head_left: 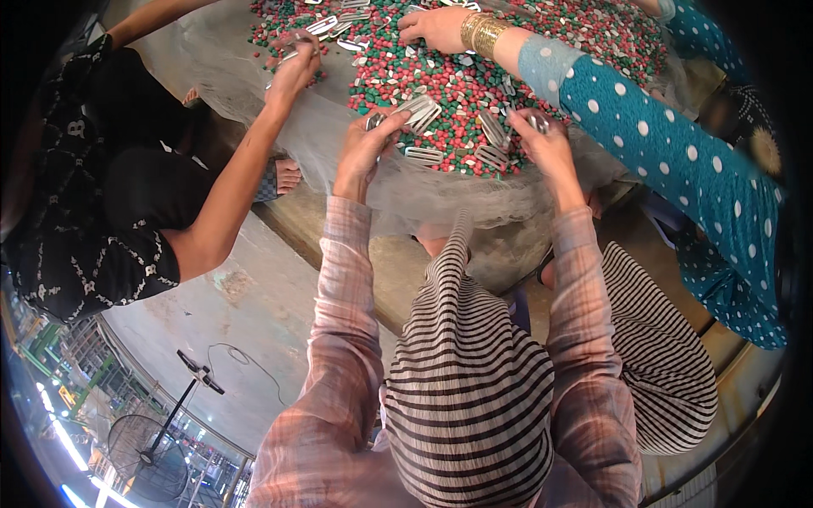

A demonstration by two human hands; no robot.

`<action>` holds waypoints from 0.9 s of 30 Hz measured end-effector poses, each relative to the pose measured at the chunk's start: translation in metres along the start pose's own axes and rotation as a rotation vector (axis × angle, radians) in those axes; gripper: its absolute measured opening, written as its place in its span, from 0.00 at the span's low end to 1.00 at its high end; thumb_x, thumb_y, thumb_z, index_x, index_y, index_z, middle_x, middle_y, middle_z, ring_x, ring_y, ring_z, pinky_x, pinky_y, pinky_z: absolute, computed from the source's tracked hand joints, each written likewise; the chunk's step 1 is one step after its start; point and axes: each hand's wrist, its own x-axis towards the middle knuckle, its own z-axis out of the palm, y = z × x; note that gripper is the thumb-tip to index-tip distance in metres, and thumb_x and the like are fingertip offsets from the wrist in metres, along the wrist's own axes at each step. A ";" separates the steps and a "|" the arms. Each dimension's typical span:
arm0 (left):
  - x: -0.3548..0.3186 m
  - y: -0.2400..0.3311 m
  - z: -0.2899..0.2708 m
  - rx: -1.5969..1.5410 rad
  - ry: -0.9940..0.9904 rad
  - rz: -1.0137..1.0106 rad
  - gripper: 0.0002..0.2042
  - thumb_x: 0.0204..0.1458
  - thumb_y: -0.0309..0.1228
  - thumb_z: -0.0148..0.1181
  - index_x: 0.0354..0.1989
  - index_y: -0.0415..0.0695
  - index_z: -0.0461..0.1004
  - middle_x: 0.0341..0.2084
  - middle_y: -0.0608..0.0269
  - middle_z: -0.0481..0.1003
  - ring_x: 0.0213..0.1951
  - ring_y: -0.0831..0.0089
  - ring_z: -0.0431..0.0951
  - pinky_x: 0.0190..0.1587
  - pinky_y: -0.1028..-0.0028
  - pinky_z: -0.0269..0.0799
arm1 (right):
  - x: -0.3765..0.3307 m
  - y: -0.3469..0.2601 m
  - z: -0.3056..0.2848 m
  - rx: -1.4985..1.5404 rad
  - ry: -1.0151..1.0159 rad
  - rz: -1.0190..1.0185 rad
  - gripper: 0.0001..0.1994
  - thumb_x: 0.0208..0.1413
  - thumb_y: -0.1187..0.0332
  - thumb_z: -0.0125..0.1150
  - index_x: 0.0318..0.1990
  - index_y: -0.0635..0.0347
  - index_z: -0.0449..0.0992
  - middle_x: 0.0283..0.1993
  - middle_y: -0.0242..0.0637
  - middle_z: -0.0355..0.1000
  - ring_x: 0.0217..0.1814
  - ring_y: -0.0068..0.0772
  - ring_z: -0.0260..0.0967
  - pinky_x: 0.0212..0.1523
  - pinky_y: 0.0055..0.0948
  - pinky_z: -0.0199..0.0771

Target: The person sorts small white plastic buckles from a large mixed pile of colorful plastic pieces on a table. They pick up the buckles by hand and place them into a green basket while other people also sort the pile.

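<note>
Over a heap of small red, green and white pieces [457, 85], my left hand [364, 148] is closed, its thumb beside several pale, elongated slotted pieces [419, 113]. A shiny bit shows at its curled fingers, but I cannot make out what they hold. My right hand [549, 148] is closed too, at the right side of the heap, with something small and silvery at the fingers. Between my hands lie more slotted pieces [493, 129], pale and loop-shaped. One flat slotted piece [423, 156] rests near the heap's front edge.
Sheer whitish netting [406, 199] lies under the heap. At left, a co-worker's hand [294, 68] is over the netting; at right, another's braceleted hand [440, 30] reaches across the heap. Black-and-white striped fabric [470, 398] fills the space between my arms. A standing fan [146, 457] is at lower left.
</note>
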 end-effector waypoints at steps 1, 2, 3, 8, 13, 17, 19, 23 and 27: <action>-0.004 0.000 0.002 -0.027 -0.007 0.015 0.11 0.45 0.36 0.67 0.32 0.43 0.75 0.19 0.71 0.70 0.19 0.87 0.65 0.17 0.84 0.53 | 0.000 0.004 -0.002 -0.068 0.031 -0.039 0.15 0.48 0.57 0.65 0.32 0.62 0.78 0.26 0.30 0.72 0.28 0.20 0.63 0.31 0.23 0.64; -0.006 0.001 0.006 -0.060 -0.019 0.027 0.12 0.44 0.36 0.68 0.32 0.43 0.75 0.18 0.73 0.70 0.18 0.87 0.64 0.17 0.84 0.52 | 0.000 0.008 -0.007 -0.142 0.068 -0.077 0.15 0.48 0.58 0.65 0.31 0.62 0.78 0.27 0.30 0.73 0.28 0.20 0.64 0.31 0.22 0.64; -0.007 0.002 0.008 -0.093 -0.030 0.039 0.13 0.42 0.36 0.69 0.32 0.43 0.76 0.16 0.75 0.69 0.18 0.87 0.62 0.17 0.84 0.52 | -0.001 0.009 -0.009 -0.216 0.102 -0.114 0.15 0.48 0.58 0.65 0.31 0.63 0.78 0.28 0.30 0.74 0.28 0.19 0.64 0.31 0.21 0.64; -0.004 -0.002 0.014 0.111 -0.015 0.076 0.11 0.40 0.32 0.72 0.28 0.45 0.74 0.19 0.72 0.71 0.18 0.86 0.65 0.17 0.83 0.54 | -0.011 0.008 0.014 0.061 0.038 -0.141 0.11 0.47 0.65 0.68 0.35 0.61 0.80 0.29 0.28 0.75 0.28 0.15 0.65 0.31 0.18 0.66; -0.024 -0.007 0.037 0.218 -0.020 0.243 0.13 0.39 0.31 0.73 0.26 0.43 0.72 0.21 0.69 0.73 0.20 0.84 0.69 0.21 0.83 0.62 | -0.026 -0.016 0.065 0.239 -0.100 0.102 0.13 0.47 0.64 0.68 0.38 0.60 0.76 0.21 0.20 0.67 0.17 0.10 0.58 0.13 0.13 0.48; -0.041 -0.014 0.053 0.142 -0.072 0.203 0.12 0.44 0.33 0.69 0.30 0.42 0.72 0.22 0.68 0.73 0.23 0.84 0.70 0.23 0.84 0.62 | -0.028 -0.015 0.066 0.344 -0.088 0.061 0.12 0.45 0.66 0.70 0.34 0.62 0.76 0.23 0.24 0.70 0.18 0.12 0.59 0.17 0.14 0.54; -0.047 -0.012 0.054 0.072 -0.076 0.105 0.09 0.47 0.32 0.66 0.32 0.44 0.72 0.22 0.69 0.73 0.21 0.87 0.66 0.19 0.86 0.55 | -0.031 -0.016 0.061 0.353 -0.134 0.077 0.13 0.45 0.67 0.69 0.37 0.63 0.76 0.23 0.24 0.70 0.19 0.12 0.60 0.18 0.14 0.55; -0.050 -0.008 0.054 -0.194 -0.081 -0.024 0.09 0.48 0.33 0.65 0.32 0.42 0.74 0.19 0.71 0.72 0.19 0.87 0.66 0.18 0.86 0.55 | -0.039 -0.022 0.048 0.371 -0.260 0.028 0.14 0.46 0.70 0.68 0.41 0.65 0.76 0.24 0.24 0.70 0.20 0.12 0.61 0.18 0.15 0.56; -0.045 -0.012 0.059 -0.216 -0.010 -0.001 0.08 0.50 0.33 0.63 0.32 0.42 0.73 0.19 0.71 0.71 0.19 0.86 0.65 0.17 0.86 0.53 | -0.033 -0.015 0.042 0.288 -0.187 -0.040 0.15 0.45 0.72 0.68 0.41 0.64 0.76 0.24 0.25 0.70 0.20 0.12 0.62 0.18 0.14 0.57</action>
